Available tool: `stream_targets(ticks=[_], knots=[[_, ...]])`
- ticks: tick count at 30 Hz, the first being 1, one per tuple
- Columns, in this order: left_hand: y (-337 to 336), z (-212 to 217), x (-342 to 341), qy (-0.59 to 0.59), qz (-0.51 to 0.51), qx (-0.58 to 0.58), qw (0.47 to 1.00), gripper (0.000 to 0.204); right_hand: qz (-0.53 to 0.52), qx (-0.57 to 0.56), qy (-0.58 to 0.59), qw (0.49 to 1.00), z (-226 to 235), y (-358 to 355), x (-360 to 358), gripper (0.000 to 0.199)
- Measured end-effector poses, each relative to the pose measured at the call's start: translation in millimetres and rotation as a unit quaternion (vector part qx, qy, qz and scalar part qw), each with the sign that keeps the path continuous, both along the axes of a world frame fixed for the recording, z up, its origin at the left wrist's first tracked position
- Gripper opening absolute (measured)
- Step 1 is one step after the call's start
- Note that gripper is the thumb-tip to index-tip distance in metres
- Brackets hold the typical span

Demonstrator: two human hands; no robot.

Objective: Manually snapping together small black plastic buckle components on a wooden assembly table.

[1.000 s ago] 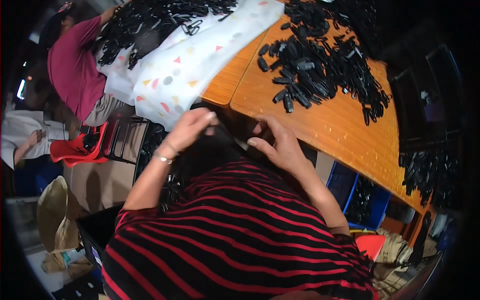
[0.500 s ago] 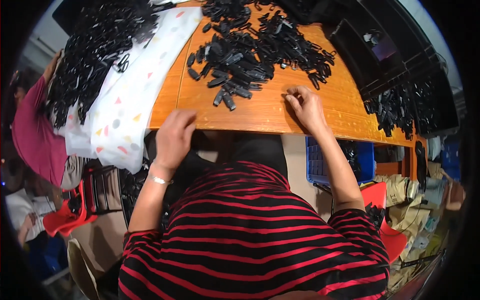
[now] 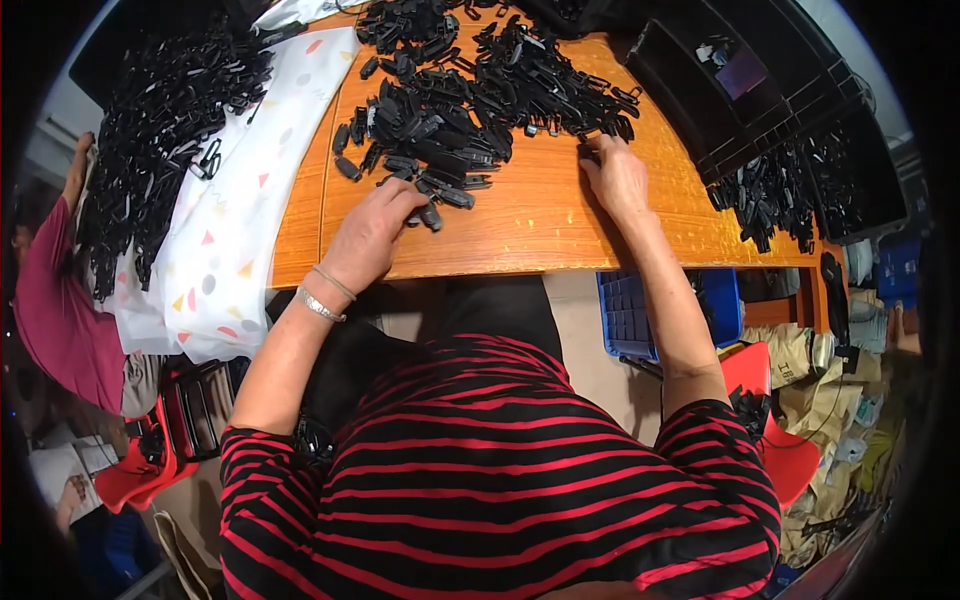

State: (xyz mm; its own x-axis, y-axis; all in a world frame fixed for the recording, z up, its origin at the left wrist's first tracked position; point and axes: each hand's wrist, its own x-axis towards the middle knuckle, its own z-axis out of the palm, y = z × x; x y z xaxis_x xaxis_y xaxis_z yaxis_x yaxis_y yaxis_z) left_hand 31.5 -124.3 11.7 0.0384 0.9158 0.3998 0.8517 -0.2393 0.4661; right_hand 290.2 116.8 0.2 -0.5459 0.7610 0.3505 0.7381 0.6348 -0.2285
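Small black plastic pieces lie heaped on the wooden table. At the nearer left are solid oval pieces, and farther right are slimmer looped pieces. My left hand is at the near edge of the oval heap, its bent fingers closed at one oval black piece. My right hand reaches the right end of the looped heap. Its thumb and fingers pinch at a black looped piece, mostly hidden by the fingers.
A white patterned sheet at the left bears a large heap of black looped pieces. A black bin stands at the right, beside more black pieces. Below the table's edge is a blue crate. Another person sits at far left.
Both hands have moved forward over the table: the left from the front edge to the oval pieces, the right to the looped ones. The view has shifted slightly.
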Motion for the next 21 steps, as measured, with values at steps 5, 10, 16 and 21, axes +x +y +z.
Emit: stream_targets(ticks=[5,10,16,21], knots=[[3,-4,9,0.002,-0.023,-0.007,1.000,0.028,0.089,-0.079,0.093,0.989,5,-23,-16,0.023],[1,-7,7,0.017,-0.022,0.006,1.000,0.026,0.111,-0.159,0.070,0.978,11,-28,-13,0.017],[9,-9,2,0.051,-0.040,0.009,0.998,0.024,0.215,-0.064,0.008,0.975,19,-29,-17,0.023],[9,-10,2,0.058,-0.041,0.026,0.997,0.017,0.266,-0.089,-0.027,0.960,22,-35,-26,0.027]])
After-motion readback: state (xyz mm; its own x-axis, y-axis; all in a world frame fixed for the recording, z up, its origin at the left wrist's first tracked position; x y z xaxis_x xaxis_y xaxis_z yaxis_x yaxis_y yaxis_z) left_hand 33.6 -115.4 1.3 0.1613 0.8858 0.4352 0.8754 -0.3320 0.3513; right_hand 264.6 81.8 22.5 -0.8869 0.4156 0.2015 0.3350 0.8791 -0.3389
